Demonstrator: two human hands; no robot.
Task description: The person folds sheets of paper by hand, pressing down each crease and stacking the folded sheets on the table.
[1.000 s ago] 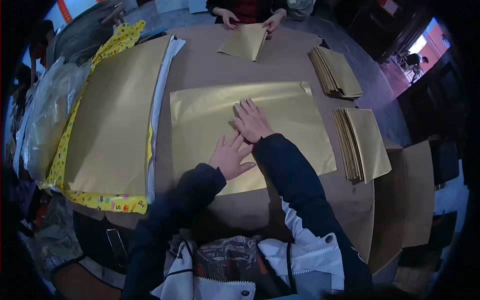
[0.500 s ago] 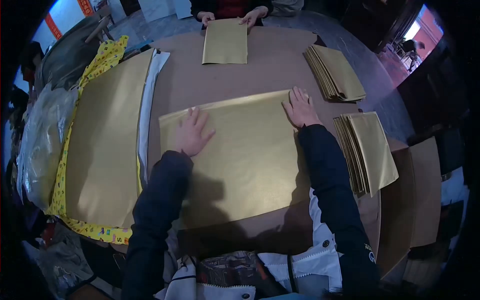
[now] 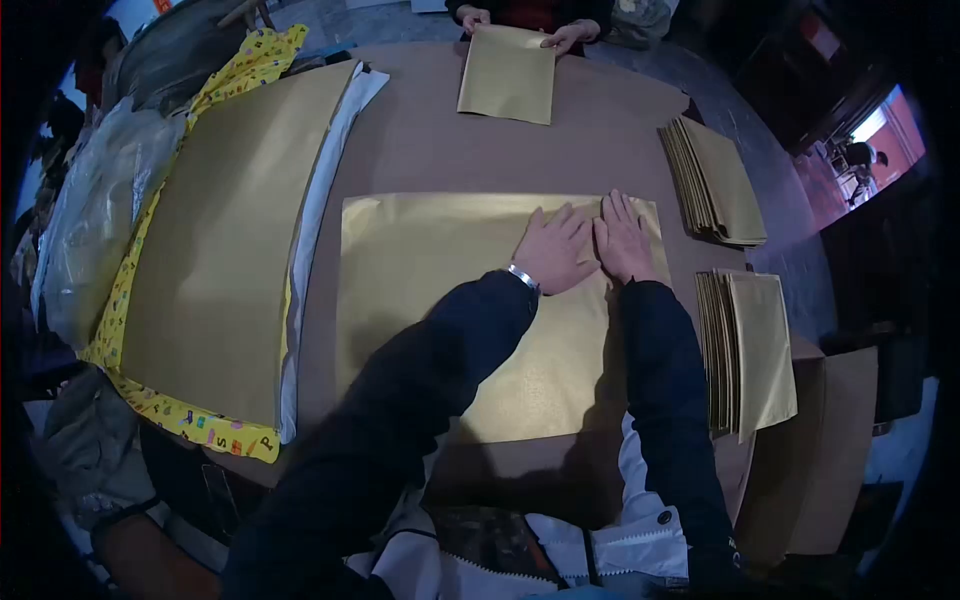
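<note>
In front of me a large gold paper sheet [image 3: 440, 330] lies flat on the brown table [image 3: 400, 140]. My left hand [image 3: 553, 248] rests palm down on its upper right part, fingers spread, a silvery band at the wrist. Right beside it, my right hand [image 3: 625, 240] lies flat near the sheet's top right corner, fingers stretched forward. Neither hand grips anything. A slight raised or creased strip runs along the sheet's far edge.
To the left lies a stack of large gold sheets [image 3: 230, 230] on yellow patterned wrapping [image 3: 200, 425]. Folded gold paper piles stand at right, one far [image 3: 715, 180], one near [image 3: 750, 350]. Across the table a person's hands [image 3: 567, 37] hold a folded gold sheet [image 3: 507, 75]. A cardboard box [image 3: 830, 440] stands lower right.
My left hand has slid right across the sheet to lie beside my right hand. The sheet now lies straighter. The camera view has shifted a little.
</note>
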